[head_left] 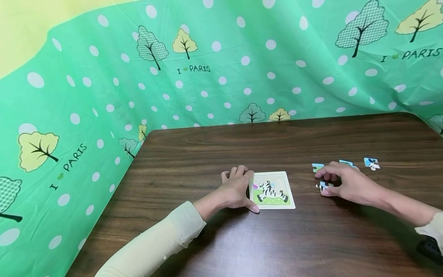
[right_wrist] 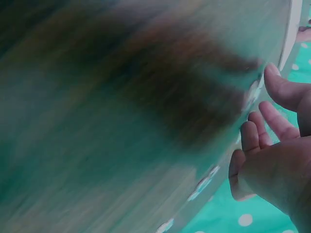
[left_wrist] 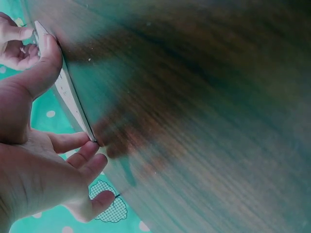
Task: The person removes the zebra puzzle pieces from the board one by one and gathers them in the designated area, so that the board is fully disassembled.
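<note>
A square puzzle board (head_left: 290,198) with a white border and a zebra picture lies on the table. My left hand (head_left: 237,190) holds it at the left side, thumb on the near corner and index finger at the far one; the left wrist view shows this grip along the board's edge (left_wrist: 70,97). To the right, my right hand (head_left: 354,186) hovers low over a small black, white and blue puzzle piece (head_left: 325,185). Its thumb touches the piece's near edge, while the other fingers, loosely bent, stay apart from it.
Beyond the right hand lie more puzzle pieces: a blue-green one (head_left: 317,167), one partly hidden by the hand (head_left: 346,163), and one with a black-and-white animal (head_left: 372,163). The dark wooden table (head_left: 194,154) meets a green dotted cloth (head_left: 207,96) at the back and left.
</note>
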A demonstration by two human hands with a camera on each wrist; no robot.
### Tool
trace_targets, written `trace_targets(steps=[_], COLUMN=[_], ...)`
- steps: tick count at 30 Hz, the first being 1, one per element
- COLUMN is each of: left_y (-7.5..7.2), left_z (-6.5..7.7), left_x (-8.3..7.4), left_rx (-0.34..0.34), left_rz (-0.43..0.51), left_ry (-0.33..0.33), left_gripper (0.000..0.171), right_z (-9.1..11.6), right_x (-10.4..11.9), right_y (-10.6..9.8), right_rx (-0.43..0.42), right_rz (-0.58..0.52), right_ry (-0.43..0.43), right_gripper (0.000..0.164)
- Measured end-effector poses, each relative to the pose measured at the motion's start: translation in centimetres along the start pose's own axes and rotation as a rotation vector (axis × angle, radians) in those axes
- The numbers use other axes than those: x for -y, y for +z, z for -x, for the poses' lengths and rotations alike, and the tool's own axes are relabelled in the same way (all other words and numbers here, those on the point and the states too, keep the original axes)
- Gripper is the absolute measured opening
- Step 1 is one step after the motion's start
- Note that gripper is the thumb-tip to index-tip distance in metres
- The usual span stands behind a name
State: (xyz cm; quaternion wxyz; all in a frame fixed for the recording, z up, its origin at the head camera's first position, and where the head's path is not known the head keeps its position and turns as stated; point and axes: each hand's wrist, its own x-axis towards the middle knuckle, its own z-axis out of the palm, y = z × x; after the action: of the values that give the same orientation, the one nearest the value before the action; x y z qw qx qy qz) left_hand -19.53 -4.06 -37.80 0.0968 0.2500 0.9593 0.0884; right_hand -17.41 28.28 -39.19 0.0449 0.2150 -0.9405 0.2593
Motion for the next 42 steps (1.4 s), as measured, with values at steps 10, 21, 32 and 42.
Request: trace_targets(steps=[10,21,32,42], left_y=[0.0,0.0,-0.1,-0.1], left_z=[-0.1,-0.3,-0.3,-0.2], left_x=[0.1,0.2,0.2,0.3], left_rx=[-0.003,0.010,0.010,0.007], left_rz=[-0.005,-0.022,-0.009,-0.007], left_ry=[0.000,-0.001,-0.002,0.003], left_gripper=[0.088,0.094,0.093,0.091], right_z=[-3.9,-6.1,-6.9,-6.5], right_x=[5.5,9.2,9.7,9.4], right_y=[1.9,5.4,5.8,5.7], right_rx=[0.025,0.140,0.149,0.163], right_rz=[-0.099,-0.023,-0.036,-0.026], right_ry=[-0.045,-0.044,-0.028,-0.048], right_gripper=[0.035,0.046,0.044,0.040])
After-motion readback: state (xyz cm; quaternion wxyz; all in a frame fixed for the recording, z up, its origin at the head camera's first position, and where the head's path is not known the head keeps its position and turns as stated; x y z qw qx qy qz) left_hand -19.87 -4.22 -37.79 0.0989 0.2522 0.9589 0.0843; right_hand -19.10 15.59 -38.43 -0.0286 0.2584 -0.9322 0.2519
